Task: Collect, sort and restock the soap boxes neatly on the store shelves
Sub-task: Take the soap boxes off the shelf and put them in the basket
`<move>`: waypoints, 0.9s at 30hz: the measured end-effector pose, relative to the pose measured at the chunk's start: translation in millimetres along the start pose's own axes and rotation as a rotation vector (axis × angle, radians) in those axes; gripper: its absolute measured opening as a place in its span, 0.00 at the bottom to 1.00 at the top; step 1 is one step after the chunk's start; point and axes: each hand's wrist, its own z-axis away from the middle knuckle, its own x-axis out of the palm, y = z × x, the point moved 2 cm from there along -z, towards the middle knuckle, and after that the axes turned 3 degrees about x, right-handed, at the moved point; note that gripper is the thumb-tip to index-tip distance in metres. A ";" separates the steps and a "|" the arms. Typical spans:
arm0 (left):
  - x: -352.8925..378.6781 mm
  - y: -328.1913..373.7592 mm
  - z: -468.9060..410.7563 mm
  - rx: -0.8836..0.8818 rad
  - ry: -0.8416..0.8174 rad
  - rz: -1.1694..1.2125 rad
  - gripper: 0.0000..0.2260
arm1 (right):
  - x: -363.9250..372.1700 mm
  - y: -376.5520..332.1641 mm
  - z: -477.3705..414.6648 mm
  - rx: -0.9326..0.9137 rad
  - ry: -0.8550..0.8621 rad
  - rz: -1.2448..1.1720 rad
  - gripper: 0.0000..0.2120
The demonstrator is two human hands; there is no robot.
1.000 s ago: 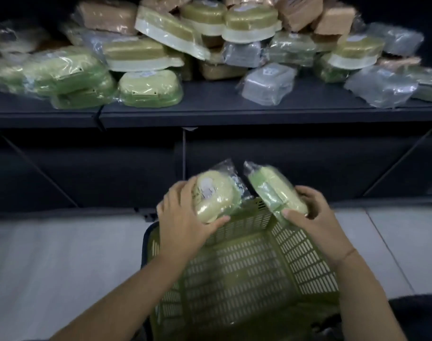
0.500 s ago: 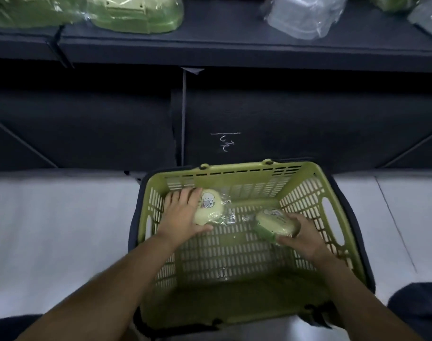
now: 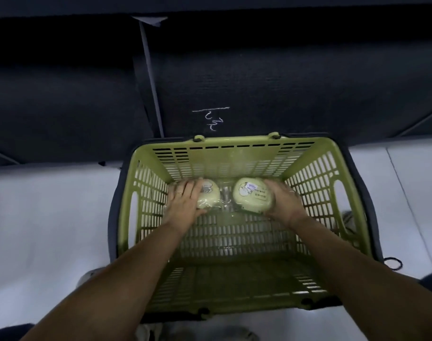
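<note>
A green slotted shopping basket [image 3: 352, 193] sits on the pale floor in front of me. Two pale yellow-green oval soap boxes in clear wrap lie side by side at the far end of its bottom. My left hand [image 3: 184, 204] grips the left soap box [image 3: 210, 196], fingers over its top and thumb under its near edge. My right hand [image 3: 282, 201] holds the right soap box [image 3: 253, 198], which shows a cartoon sticker and a label on its lid. Clear wrap bunches between the two boxes.
A dark shelf base panel [image 3: 259, 82] with a chalk mark rises just behind the basket. Pale floor tiles [image 3: 50, 217] spread to both sides. A thin black loop [image 3: 393, 263] lies on the floor by the basket's right near corner.
Both hands have brought the two soap boxes from above the basket rim down to its bottom at the far end. My view has tipped down, and the stocked shelf has left the frame.
</note>
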 end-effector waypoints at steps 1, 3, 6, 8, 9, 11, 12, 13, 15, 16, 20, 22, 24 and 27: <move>4.0 0.7 -2.9 0.013 0.004 -0.015 0.38 | 3.9 4.6 -4.3 0.002 0.012 0.061 0.44; 12.0 4.9 -5.7 0.043 -0.025 -0.036 0.35 | 11.2 16.0 -6.8 0.069 0.064 0.079 0.41; 23.0 11.3 -2.5 0.027 -0.018 0.020 0.36 | 20.6 19.5 -4.9 0.176 0.109 -0.097 0.45; 27.4 13.0 3.4 -0.031 0.055 0.075 0.36 | 27.3 15.2 -4.4 0.246 0.093 -0.248 0.52; 29.1 12.7 6.5 -0.078 0.087 0.077 0.36 | 31.1 14.3 -5.0 0.299 0.085 -0.331 0.53; 31.8 11.7 11.0 -0.177 0.081 0.072 0.34 | 37.1 11.7 -5.0 0.415 0.067 -0.458 0.51; 33.2 11.9 11.0 -0.211 0.052 0.102 0.33 | 39.4 9.7 -5.5 0.445 0.073 -0.483 0.49; 33.8 12.7 9.6 -0.227 0.021 0.161 0.32 | 40.8 5.9 -7.1 0.443 0.093 -0.497 0.48; 35.6 14.0 4.1 -0.209 -0.014 0.284 0.33 | 42.7 -3.8 -11.5 0.376 0.128 -0.526 0.44; 36.4 13.1 0.7 -0.185 -0.017 0.319 0.33 | 44.4 -8.0 -13.1 0.358 0.123 -0.542 0.44; 35.7 1.1 -5.8 -0.118 -0.041 0.304 0.33 | 46.8 -12.2 -14.5 0.392 0.066 -0.493 0.46; 32.3 -2.1 -4.9 -0.100 -0.056 0.260 0.33 | 42.6 -10.6 -12.3 0.390 0.015 -0.416 0.47; 24.9 -1.7 -4.7 -0.082 -0.060 0.210 0.33 | 30.5 -12.9 -8.5 0.379 -0.012 -0.332 0.46; -6.5 6.4 -6.4 -0.066 -0.028 0.236 0.32 | -9.4 -31.5 2.1 0.256 0.060 -0.225 0.36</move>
